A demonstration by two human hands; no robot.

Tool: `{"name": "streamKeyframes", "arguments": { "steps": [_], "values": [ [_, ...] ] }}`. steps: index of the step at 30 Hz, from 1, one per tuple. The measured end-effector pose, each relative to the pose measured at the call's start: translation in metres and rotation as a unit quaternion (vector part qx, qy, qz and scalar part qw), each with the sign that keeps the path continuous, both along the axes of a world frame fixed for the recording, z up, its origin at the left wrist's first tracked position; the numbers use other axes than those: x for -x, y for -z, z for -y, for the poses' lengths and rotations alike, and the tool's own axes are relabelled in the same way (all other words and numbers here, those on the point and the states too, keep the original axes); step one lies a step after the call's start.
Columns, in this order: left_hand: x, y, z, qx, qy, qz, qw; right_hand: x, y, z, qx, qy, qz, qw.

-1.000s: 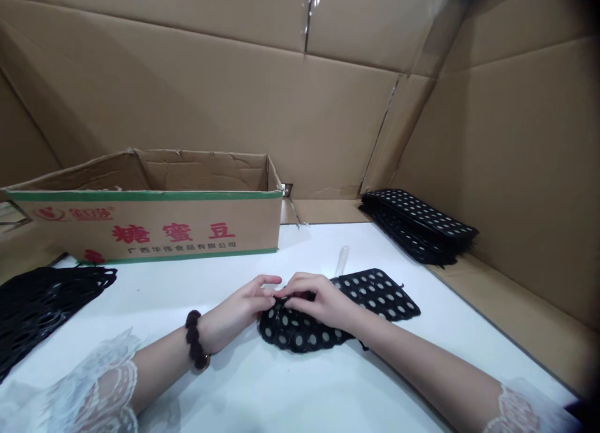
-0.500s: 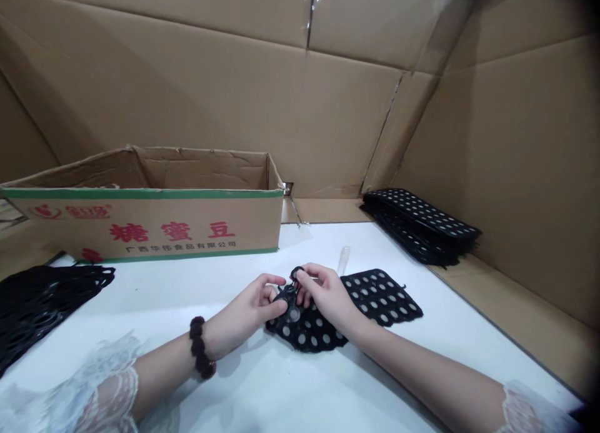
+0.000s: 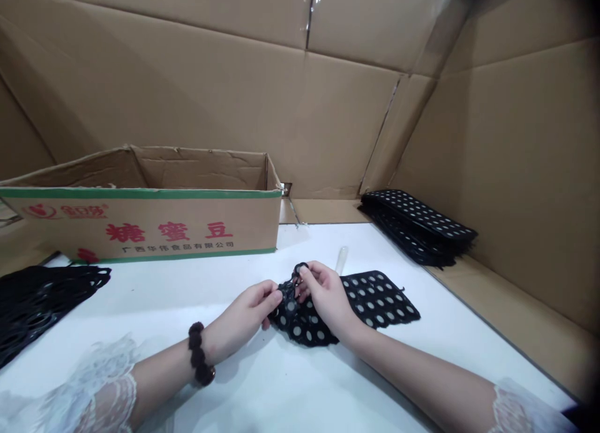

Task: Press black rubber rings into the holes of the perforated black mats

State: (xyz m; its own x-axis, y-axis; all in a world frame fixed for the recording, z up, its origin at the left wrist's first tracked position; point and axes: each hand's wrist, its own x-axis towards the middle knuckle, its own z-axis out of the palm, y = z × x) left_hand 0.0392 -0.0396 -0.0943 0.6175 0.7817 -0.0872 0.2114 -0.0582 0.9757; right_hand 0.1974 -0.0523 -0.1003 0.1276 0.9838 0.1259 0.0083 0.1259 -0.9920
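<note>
A black sheet with rows of pale round dots (image 3: 380, 297) lies on the white table, its left end bunched and lifted. My left hand (image 3: 253, 308) pinches that left end between thumb and fingers. Just to the right, my right hand (image 3: 325, 295) grips a small black ring-like piece (image 3: 300, 269) at the sheet's raised edge, thumb against forefinger. The piece appears joined to the sheet, but the fingers hide part of it. Behind my right hand is a small clear tube-like object (image 3: 342, 259).
An open cardboard box (image 3: 164, 227) with red lettering stands at the back left. Black openwork sheets (image 3: 42, 305) lie at the left edge. Stacked dotted black sheets (image 3: 417, 220) rest at the back right. Cardboard walls (image 3: 210, 77) surround the white table (image 3: 159, 295).
My left hand has closed its fingers on the sheet's left end and shifted slightly left. The bunched end has changed shape; my right hand keeps its pinch.
</note>
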Motion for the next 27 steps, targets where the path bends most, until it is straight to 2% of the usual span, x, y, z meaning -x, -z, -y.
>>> {"name": "streamKeyframes", "arguments": {
  "steps": [3,8,10,13,14,16,18,20,22,24,27],
  "values": [
    [0.000,-0.001,0.001,0.007,0.006,0.017,1.000,0.002,-0.002,0.001,0.013,0.006,-0.016,1.000],
    [0.001,0.001,0.002,0.053,0.051,0.089,0.993,0.000,-0.001,-0.001,0.021,0.010,-0.041,0.999],
    [0.002,0.003,0.003,0.067,0.047,0.090,0.993,-0.010,0.001,-0.008,0.021,0.043,-0.063,0.997],
    [0.005,0.005,0.005,0.069,0.035,0.085,0.993,-0.034,0.004,-0.019,0.018,0.169,-0.080,0.982],
    [0.005,0.006,0.006,0.068,0.036,0.086,0.993,-0.040,0.003,-0.020,0.014,0.171,-0.056,0.984],
    [0.006,0.006,0.006,0.061,0.036,0.093,0.993,-0.044,0.000,-0.017,-0.036,0.156,0.020,0.987],
    [0.007,0.006,0.006,0.057,0.030,0.105,0.992,-0.037,-0.004,-0.008,-0.127,0.123,0.117,0.977],
    [0.006,0.006,0.005,0.062,0.019,0.117,0.991,-0.025,-0.007,0.004,-0.213,0.076,0.229,0.947],
    [0.006,0.005,0.004,0.074,0.015,0.121,0.990,-0.014,-0.007,0.014,-0.299,0.011,0.315,0.901],
    [0.005,0.004,0.004,0.085,0.012,0.117,0.989,-0.009,-0.005,0.018,-0.332,-0.038,0.368,0.867],
    [0.005,0.004,0.003,0.095,0.008,0.105,0.990,-0.010,-0.004,0.017,-0.312,-0.091,0.401,0.857]
  ]
}}
